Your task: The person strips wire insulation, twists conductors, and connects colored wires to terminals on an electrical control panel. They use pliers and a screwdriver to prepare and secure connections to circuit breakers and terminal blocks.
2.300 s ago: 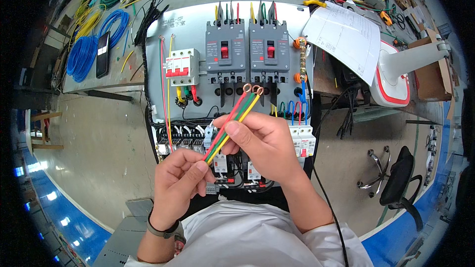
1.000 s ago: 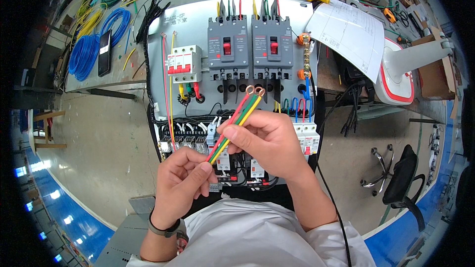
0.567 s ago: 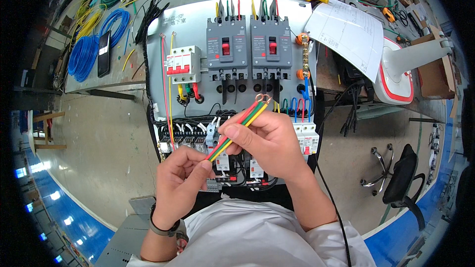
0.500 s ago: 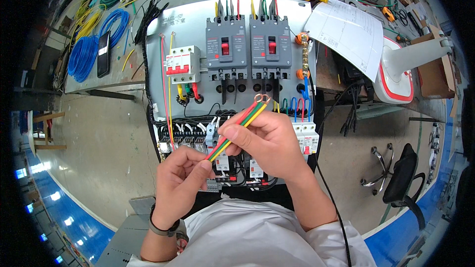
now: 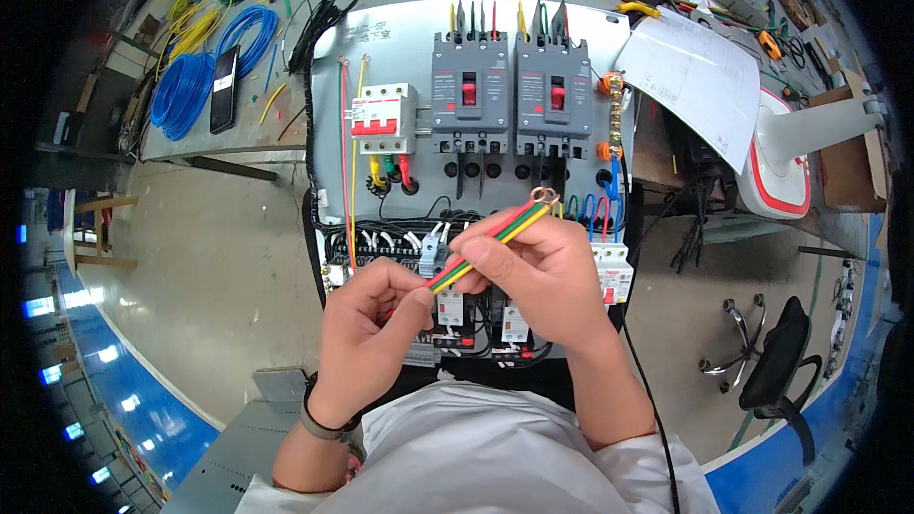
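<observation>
Left hand (image 5: pixel 376 324), right hand (image 5: pixel 538 281): fingers (image 5: pixel 484 253) pinch tri-colour wires (image 5: pixel 520 220), copper loops (image 5: pixel 544 195) toward two o'clock. Seemingly aligning them; next move likely needs steady grip.

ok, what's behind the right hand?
Past the right edge of the right hand, a white breaker shows; just below the hand, a narrow white unit. Whatever sits directly behind the hand is covered, can't tell.

The metal panel (image 5: pixel 411 19) bore two large grey breakers (image 5: pixel 466 84) and, at its upper left, one white breaker with red toggles (image 5: pixel 386 107). Over its lower half, two hands (image 5: pixel 369 331) held three wires (image 5: pixel 519 221). One phone (image 5: pixel 224 90) lay left of it; one wheeled chair (image 5: pixel 776 357) stood right.
</observation>
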Available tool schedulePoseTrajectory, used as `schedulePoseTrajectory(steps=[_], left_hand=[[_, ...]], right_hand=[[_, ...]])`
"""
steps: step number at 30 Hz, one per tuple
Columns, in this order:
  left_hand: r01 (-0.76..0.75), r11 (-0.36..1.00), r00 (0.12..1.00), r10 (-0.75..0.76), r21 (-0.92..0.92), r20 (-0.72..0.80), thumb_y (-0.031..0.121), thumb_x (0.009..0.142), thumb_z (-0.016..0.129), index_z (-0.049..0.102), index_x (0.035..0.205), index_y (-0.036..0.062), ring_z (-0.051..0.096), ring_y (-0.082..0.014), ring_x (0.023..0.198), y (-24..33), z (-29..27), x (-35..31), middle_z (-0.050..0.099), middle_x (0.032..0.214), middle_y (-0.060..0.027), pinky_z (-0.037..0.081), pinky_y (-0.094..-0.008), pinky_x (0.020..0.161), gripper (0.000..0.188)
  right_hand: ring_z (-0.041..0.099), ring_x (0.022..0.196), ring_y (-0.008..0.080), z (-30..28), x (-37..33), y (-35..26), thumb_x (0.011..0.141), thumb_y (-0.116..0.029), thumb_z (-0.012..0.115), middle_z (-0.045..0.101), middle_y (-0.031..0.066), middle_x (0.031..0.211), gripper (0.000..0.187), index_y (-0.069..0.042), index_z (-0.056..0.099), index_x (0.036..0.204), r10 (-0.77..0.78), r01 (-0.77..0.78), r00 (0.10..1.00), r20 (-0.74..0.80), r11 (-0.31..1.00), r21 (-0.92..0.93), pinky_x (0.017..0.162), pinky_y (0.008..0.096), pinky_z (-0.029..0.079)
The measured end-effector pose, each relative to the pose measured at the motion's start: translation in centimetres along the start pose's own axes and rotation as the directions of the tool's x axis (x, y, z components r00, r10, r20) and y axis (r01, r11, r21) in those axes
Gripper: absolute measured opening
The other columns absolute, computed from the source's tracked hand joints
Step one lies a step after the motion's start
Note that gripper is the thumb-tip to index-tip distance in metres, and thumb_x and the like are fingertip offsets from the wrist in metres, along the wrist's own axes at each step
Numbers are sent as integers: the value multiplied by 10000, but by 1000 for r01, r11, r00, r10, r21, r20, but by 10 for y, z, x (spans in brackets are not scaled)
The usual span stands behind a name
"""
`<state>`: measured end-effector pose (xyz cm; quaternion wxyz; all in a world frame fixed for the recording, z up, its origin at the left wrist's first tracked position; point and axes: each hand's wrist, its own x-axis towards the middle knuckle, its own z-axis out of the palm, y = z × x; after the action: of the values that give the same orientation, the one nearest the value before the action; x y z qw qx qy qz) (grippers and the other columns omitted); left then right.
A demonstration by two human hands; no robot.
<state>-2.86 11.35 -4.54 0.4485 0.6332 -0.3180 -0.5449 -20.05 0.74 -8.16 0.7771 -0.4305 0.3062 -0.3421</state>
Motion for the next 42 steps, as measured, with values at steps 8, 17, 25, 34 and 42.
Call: schedulePoseTrajectory(steps=[8, 17, 25, 34, 42], left_hand=[[-44, 997, 999, 45, 65, -7, 36, 997, 607, 616, 959, 23, 558, -30, 675, -4, -1, 3, 660, 787, -1, 401, -204, 577, 42], [-5, 999, 999, 3, 41, 36, 26, 1000, 617, 586, 948, 29, 574, -39, 736, -5, -5, 1, 635, 824, 11, 442, -220, 638, 61], [-5, 997, 998, 0, 71, 68, 43, 1004, 609, 575, 938, 21, 495, -14, 677, -11, -9, -4, 582, 768, 28, 390, -212, 582, 77], [230, 952, 970, -209, -201, 120, 73, 1012, 586, 559, 957, 43, 489, -47, 522, -14, -22, -14, 585, 705, -3, 360, -214, 460, 68], [210, 942, 977, -191, -261, 97, 55, 996, 582, 565, 945, 37, 463, -48, 523, -20, -23, -12, 593, 704, -18, 349, -216, 472, 57]], right_hand=[[703, 805, 116, -2, -2, 3, 1015, -171, 694, 735, 83, 938, 225, 34, 720, 1102, 7, -6, 1000, 16, 1000, -27, 733, 260, 592], [716, 792, 138, 1, -4, 2, 1002, -121, 700, 741, 102, 915, 187, 49, 722, 1077, -25, 24, 1000, -10, 997, -68, 719, 270, 594], [715, 791, 137, 0, -4, -1, 1001, -111, 699, 739, 100, 910, 182, 51, 727, 1081, 19, -17, 999, 26, 995, -94, 714, 272, 596], [723, 751, 159, 2, 4, -1, 1056, -227, 612, 740, 122, 909, 311, 60, 687, 1151, -28, 26, 1000, -9, 984, -177, 686, 282, 597], [722, 763, 167, 7, 3, 0, 1049, -167, 593, 743, 133, 940, 284, 64, 668, 1196, -31, 23, 999, -39, 981, -190, 693, 290, 596]])
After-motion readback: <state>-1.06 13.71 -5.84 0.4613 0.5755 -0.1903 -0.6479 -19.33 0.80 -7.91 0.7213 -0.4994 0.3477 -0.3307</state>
